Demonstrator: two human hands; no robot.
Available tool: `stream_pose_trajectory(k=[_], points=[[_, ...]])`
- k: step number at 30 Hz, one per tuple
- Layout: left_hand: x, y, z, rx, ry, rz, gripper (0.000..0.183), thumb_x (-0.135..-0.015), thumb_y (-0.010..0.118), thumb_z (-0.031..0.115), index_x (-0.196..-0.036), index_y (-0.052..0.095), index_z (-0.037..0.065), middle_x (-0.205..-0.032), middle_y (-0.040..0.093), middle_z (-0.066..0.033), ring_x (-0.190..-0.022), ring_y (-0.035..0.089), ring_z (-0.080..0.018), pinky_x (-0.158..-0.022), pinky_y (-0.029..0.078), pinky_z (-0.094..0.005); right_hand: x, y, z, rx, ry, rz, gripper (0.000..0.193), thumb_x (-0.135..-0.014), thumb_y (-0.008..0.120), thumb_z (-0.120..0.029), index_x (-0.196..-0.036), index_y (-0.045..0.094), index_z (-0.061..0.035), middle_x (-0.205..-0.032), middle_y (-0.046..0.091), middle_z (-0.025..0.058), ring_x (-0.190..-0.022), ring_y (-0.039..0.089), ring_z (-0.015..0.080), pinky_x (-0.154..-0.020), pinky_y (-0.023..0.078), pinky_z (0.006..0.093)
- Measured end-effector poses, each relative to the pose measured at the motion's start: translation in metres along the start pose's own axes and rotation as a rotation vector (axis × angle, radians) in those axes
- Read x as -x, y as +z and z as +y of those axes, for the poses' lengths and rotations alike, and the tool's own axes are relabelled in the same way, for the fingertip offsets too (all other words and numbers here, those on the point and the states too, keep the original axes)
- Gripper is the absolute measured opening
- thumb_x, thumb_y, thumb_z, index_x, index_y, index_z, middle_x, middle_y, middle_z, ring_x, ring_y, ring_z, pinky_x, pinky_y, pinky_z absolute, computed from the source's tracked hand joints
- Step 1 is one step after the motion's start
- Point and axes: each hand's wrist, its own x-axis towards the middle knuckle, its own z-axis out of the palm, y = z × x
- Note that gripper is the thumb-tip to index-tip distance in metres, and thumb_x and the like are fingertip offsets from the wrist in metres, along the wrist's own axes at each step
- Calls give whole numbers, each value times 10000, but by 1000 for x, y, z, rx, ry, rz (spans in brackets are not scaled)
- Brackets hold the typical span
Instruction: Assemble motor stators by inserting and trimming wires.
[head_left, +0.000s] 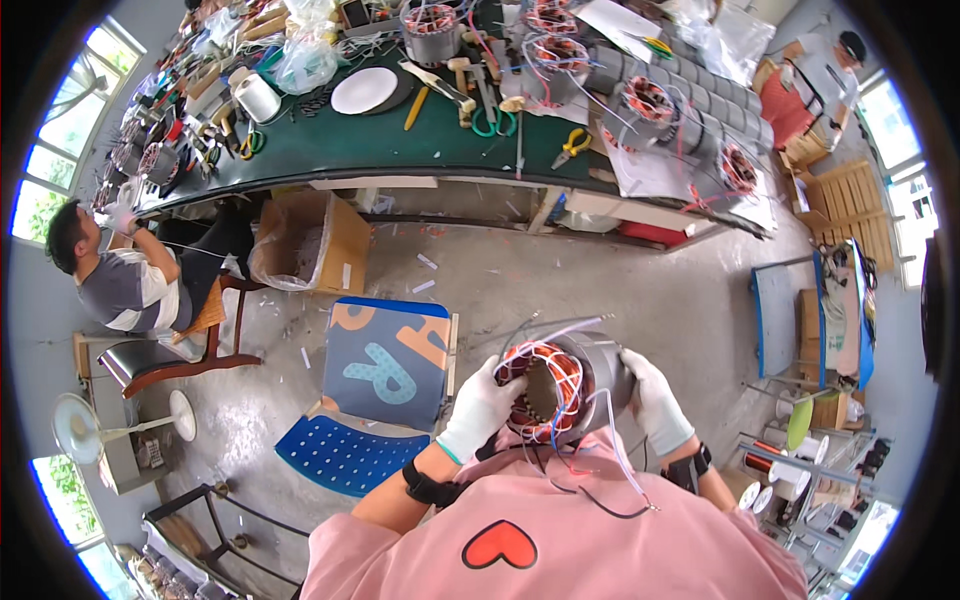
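Observation:
In front of my chest I hold a motor stator (607, 372), a grey metal cylinder with copper windings (566, 385) laced in white cord at its left end. My gloved left hand (478, 408) grips the winding end, its fingers curled at the rim of the bore. Against the cylinder's right side presses my gloved right hand (655, 400), its fingers partly hidden behind the metal. White, blue and dark lead wires hang from the stator towards my pink top. Its open bore faces left and up.
Ahead stands a green-topped workbench (350, 150) with yellow pliers (572, 147), scissors, a white plate (364, 91) and several more stators (735, 168). A chair (385, 350) is at my left, near a cardboard box (345, 245). One person (135, 275) sits far left; another (815, 85) is far right.

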Motion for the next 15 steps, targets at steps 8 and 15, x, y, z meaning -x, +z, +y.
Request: stream_pose_trajectory(k=[8, 15], points=[[-121, -92, 41, 583, -207, 250, 296, -940, 631, 39, -1229, 630, -27, -1095, 722, -74, -967, 658, -118, -862, 536, -285, -147, 177, -125, 354, 169, -304, 343, -1023, 590, -306, -1261, 641, -65, -1156, 670, 11, -1062, 628, 127, -938, 496, 304], [-267, -181, 46, 626, -253, 538, 181, -947, 639, 44, -1119, 667, -4, -983, 720, -49, -825, 669, -96, -734, 556, -254, -317, 320, -149, 780, -300, -541, 497, -1010, 564, -433, -1266, 626, -11, -1178, 657, 60, -1092, 568, 153, -973, 433, 310]])
